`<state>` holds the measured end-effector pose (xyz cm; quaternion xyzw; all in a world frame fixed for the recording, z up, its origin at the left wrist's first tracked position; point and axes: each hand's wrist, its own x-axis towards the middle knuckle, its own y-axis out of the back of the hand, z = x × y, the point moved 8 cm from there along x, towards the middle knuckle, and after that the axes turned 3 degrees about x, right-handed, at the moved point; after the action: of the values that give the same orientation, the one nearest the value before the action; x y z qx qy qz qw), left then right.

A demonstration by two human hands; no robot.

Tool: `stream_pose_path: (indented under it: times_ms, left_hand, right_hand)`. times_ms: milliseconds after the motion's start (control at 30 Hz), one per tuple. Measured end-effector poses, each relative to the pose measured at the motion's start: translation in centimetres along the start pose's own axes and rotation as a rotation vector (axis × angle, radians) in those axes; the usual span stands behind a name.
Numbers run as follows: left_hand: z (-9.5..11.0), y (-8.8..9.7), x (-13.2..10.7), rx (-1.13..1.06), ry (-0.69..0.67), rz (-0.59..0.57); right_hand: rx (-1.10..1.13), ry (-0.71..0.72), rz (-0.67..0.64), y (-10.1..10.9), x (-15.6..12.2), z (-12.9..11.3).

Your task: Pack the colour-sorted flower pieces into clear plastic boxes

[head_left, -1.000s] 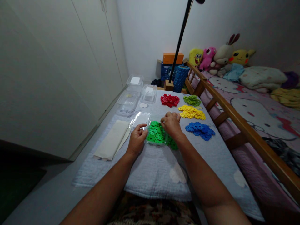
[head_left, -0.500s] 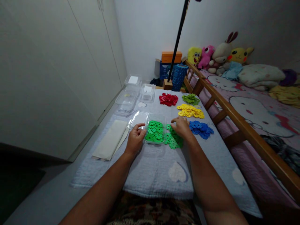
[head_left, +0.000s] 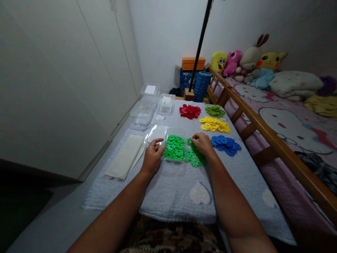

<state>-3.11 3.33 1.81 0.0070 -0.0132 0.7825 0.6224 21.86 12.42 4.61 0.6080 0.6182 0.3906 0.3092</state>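
Note:
A clear plastic container (head_left: pixel 175 131) holds many green flower-shaped plastic pieces (head_left: pixel 174 147). Against its left wall rests my left hand (head_left: pixel 153 155), thumb and curled fingers gripping the edge. Just right of the container lies a loose pile of green flower-shaped pieces (head_left: pixel 195 159). My right hand (head_left: pixel 203 143) is over this pile, its fingertips drawn together at a green piece and partly covering the pile. An open clear lid (head_left: pixel 156 134) lies to the left of the container, behind my left hand.
Red (head_left: pixel 190 111), lime-green (head_left: pixel 215 111), yellow (head_left: pixel 215 124) and blue (head_left: pixel 226 145) piles of pieces lie toward the back and right. Several clear containers (head_left: pixel 143 109) stand at the back left. A folded beige cloth (head_left: pixel 124 158) lies left. A wooden bed rail (head_left: pixel 252 121) borders the table.
The fingertips of my right hand have come closer together at the green pile. My left hand stays at the container. The view has shifted slightly.

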Motion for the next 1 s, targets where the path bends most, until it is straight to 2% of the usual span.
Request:
stream_pose_path:
  times_ms: [167,267,400,567,733,1000]
  left_hand:
    - [-0.2,0.0,0.1,0.002,-0.002,-0.002]
    - [-0.2,0.0,0.1,0.012,-0.004,0.001]
    - [-0.1,0.0,0.1,0.009,-0.010,-0.002]
    - [0.0,-0.1,0.0,0.001,-0.013,-0.014]
    - [0.0,-0.1,0.0,-0.013,0.006,-0.010]
    - [0.6,0.0,-0.2,0.021,-0.003,-0.001]
  right_hand:
    - [0.390,0.063,0.149,2.5,0.2,-0.6]
    - [0.436,0.152,0.191,3.6,-0.5,-2.9]
    - [0.264,0.240,0.102,2.8,-1.7,-7.0]
    - [0.004,0.341,-0.096,-0.2,-2.7,-10.6]
    - [-0.107,0.383,-0.145,-1.9,-2.8,-11.3]
    - [-0.228,0.402,-0.140,-2.2,-2.9,-11.3]
